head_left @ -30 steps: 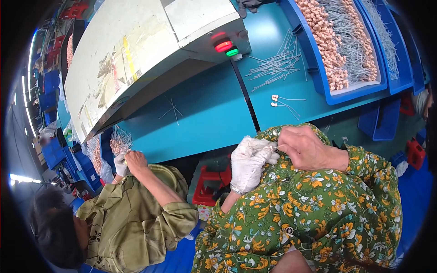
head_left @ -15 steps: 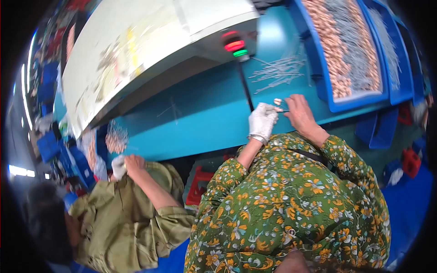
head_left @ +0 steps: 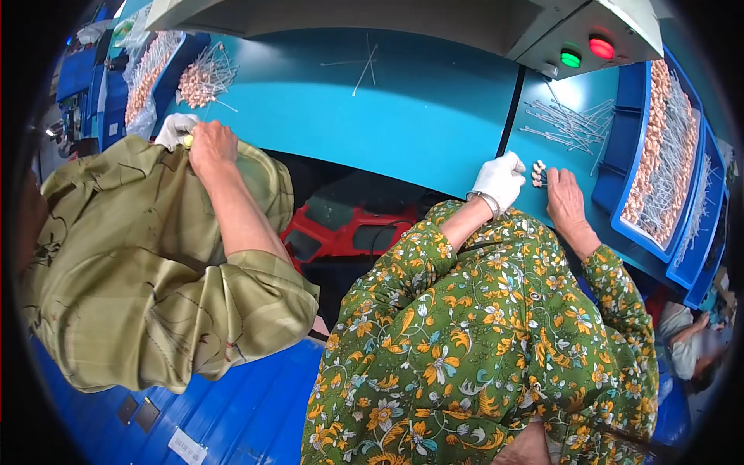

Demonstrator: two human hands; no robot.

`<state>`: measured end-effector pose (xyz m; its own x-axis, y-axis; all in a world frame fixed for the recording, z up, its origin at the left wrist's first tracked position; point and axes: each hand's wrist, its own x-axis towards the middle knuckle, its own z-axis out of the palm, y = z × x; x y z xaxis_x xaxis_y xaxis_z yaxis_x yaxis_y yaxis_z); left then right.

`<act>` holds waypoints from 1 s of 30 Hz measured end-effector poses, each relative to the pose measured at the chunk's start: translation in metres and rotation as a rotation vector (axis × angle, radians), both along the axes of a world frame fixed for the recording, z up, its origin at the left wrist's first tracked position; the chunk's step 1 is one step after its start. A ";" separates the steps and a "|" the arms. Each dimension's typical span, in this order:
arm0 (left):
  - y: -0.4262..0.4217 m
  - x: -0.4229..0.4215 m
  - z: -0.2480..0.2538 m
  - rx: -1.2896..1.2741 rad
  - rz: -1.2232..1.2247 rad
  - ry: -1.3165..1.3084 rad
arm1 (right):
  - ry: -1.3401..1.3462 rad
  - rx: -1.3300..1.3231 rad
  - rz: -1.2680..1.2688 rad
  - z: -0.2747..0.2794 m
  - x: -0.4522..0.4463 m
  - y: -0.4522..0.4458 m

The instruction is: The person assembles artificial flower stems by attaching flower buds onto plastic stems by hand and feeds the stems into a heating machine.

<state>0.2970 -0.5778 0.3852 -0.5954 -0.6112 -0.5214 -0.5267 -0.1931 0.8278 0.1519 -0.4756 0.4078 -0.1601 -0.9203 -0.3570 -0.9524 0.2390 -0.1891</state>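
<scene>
My left hand (head_left: pixel 500 180), in a white glove, is at the table's front edge, its fingers curled together; anything in them is hidden. Just right of it, small pale pink-tipped pieces (head_left: pixel 538 172) lie in a short row on the teal table (head_left: pixel 434 116). My bare right hand (head_left: pixel 570 203) rests beside these pieces, fingers bent and close together near their thin stems; what it grips cannot be made out. Loose white stems (head_left: pixel 570 124) are spread behind my hands.
Blue trays (head_left: pixel 626 132) of pink-tipped stems stand on the right. A machine housing with red and green lights (head_left: pixel 570 58) overhangs the back. At left, a co-worker's hands (head_left: pixel 213 147) work near a pile of pink-tipped stems (head_left: pixel 201 81). A red stool (head_left: pixel 341 232) stands below the table.
The view has turned and shifted. Both my hands have gone from my lap to the table and then moved apart. The row on the table has more pink-tipped pieces than a second ago.
</scene>
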 end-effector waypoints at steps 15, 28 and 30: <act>-0.097 0.006 -0.009 -0.303 0.327 0.043 | 0.044 0.029 0.078 0.000 -0.009 -0.004; -0.320 0.001 -0.027 -1.454 0.054 -0.506 | -0.007 -0.027 -0.040 0.012 0.005 -0.013; -0.338 0.002 -0.035 -1.534 -0.060 -0.618 | -0.113 -0.027 -0.137 0.018 0.005 -0.014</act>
<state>0.2995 -0.9159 0.3505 -0.5814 -0.7319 0.3555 -0.8034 0.5855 -0.1085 0.1571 -0.4895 0.4254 -0.2445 -0.9021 -0.3556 -0.8836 0.3583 -0.3015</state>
